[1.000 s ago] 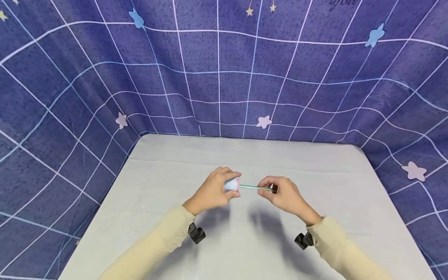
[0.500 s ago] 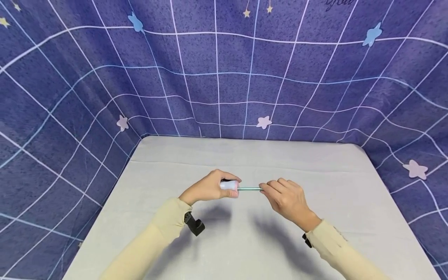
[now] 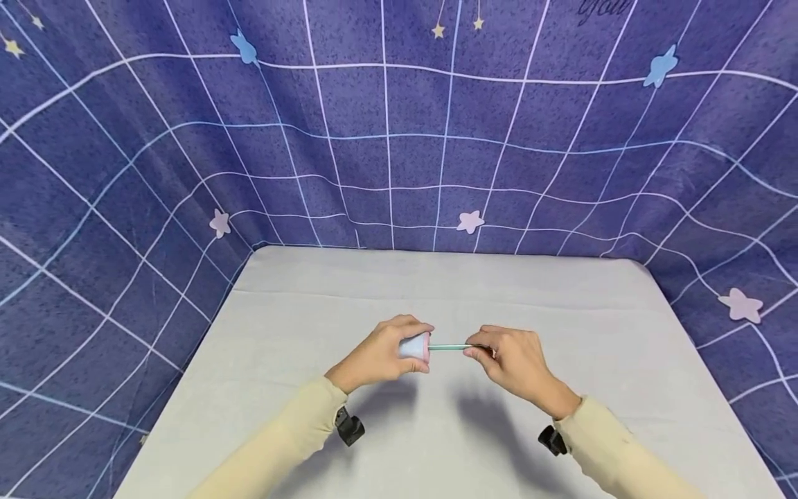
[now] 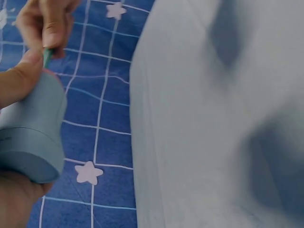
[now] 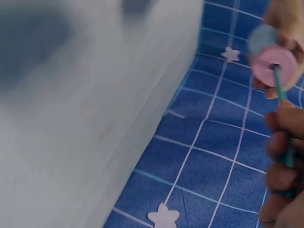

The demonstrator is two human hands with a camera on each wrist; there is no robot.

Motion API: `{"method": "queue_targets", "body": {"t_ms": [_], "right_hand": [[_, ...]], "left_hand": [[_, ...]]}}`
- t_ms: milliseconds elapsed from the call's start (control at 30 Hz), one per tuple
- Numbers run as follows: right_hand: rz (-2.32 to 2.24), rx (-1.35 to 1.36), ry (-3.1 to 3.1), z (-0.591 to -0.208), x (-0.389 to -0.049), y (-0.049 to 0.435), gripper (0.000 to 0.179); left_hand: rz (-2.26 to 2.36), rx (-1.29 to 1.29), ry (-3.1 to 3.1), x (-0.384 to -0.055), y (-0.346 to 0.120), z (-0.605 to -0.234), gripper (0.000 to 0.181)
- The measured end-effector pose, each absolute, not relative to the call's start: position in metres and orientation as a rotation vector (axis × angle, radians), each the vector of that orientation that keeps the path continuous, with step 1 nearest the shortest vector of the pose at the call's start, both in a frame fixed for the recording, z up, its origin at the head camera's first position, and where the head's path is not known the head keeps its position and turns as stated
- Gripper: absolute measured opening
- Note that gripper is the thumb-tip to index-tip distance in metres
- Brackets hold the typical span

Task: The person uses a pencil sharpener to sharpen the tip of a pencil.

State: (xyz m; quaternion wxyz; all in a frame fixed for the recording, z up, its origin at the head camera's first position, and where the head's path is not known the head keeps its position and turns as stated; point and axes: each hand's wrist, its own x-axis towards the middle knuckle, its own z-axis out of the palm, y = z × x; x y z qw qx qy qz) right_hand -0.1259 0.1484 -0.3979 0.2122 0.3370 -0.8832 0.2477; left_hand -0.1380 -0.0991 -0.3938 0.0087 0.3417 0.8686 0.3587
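Note:
My left hand [image 3: 377, 352] grips a light-blue pencil sharpener [image 3: 411, 347] with a pink end, held sideways above the table. The rounded blue body [image 4: 31, 118] fills the left part of the left wrist view. A green pencil [image 3: 447, 347] sticks into it from the right. In the right wrist view, the pencil's front end enters a hole in the pink face [image 5: 264, 70], so its tip is hidden. My right hand [image 3: 514, 362] pinches the pencil toward its other end, thumb and fingers curled round the shaft.
A table [image 3: 324, 277] covered in pale cloth lies beneath both hands, carrying their shadows. Behind it and along the sides hangs a blue-purple curtain [image 3: 411, 159] with a line grid and stars. Each wrist wears a small black camera [image 3: 350, 426].
My right hand rolled round the pencil, its back turning up half a second ago, then rolled back. The left hand tilted the sharpener slightly and returned. The pencil stays in the hole.

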Motion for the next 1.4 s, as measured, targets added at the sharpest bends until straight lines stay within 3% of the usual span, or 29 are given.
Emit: {"method": "queue_targets", "body": {"t_ms": [200, 467, 700, 933, 1100, 1200, 1400], "right_hand": [[0.968, 0.663, -2.882, -0.383, -0.123, 0.146, 0.006], [1.233, 0.547, -3.021, -0.386, -0.126, 0.149, 0.009], [1.109, 0.584, -2.854, -0.394, -0.121, 0.153, 0.005], [0.806, 0.863, -2.461, -0.404, -0.114, 0.151, 0.026], [0.616, 0.977, -2.111, -0.405, -0.115, 0.148, 0.006], [0.422, 0.987, -1.861, -0.403, -0.122, 0.145, 0.022], [0.339, 0.974, -1.659, -0.405, -0.130, 0.144, 0.027]], "left_hand": [[1.023, 1.270, 2.877, -0.132, -0.097, -0.406, 0.059], [0.851, 1.535, 2.951, -0.133, -0.100, -0.408, 0.060], [0.666, 1.475, 2.943, -0.136, -0.100, -0.398, 0.065], [0.687, 1.278, 2.877, -0.136, -0.102, -0.390, 0.059], [0.804, 1.234, 2.784, -0.138, -0.105, -0.378, 0.053], [0.894, 1.187, 2.712, -0.141, -0.105, -0.370, 0.050], [0.915, 1.212, 2.671, -0.140, -0.101, -0.368, 0.049]]}}
